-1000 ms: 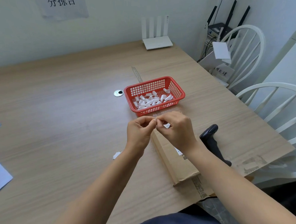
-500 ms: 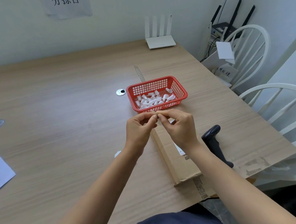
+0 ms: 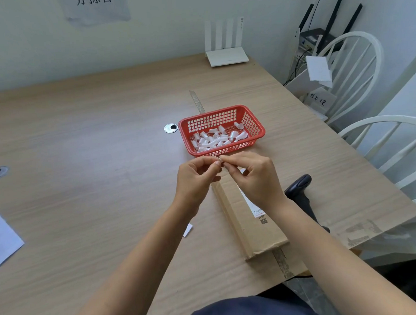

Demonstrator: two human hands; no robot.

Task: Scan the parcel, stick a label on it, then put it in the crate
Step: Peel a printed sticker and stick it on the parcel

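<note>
2 hands, the left hand (image 3: 195, 179) and the right hand (image 3: 253, 176), work over 1 cardboard parcel (image 3: 247, 218) lying near the table's right edge. Just past them sits 1 red basket (image 3: 257, 128) heaped with small white label rolls (image 3: 213, 140), too many and too jumbled to count. 1 black scanner (image 3: 299, 191) lies right of the parcel. 2 white chairs (image 3: 356, 72) stand at the far right, 1 white router (image 3: 227, 56) at the far edge, and 2 round metal grommets (image 3: 171, 128) are set in the tabletop.

Red mesh basket (image 3: 253, 128) with white curled bits (image 3: 215, 140); plain brown cardboard parcel (image 3: 251, 227); black scanner (image 3: 299, 188); pale wood-grain table (image 3: 82, 164); white router (image 3: 227, 56); white chairs (image 3: 366, 76).
</note>
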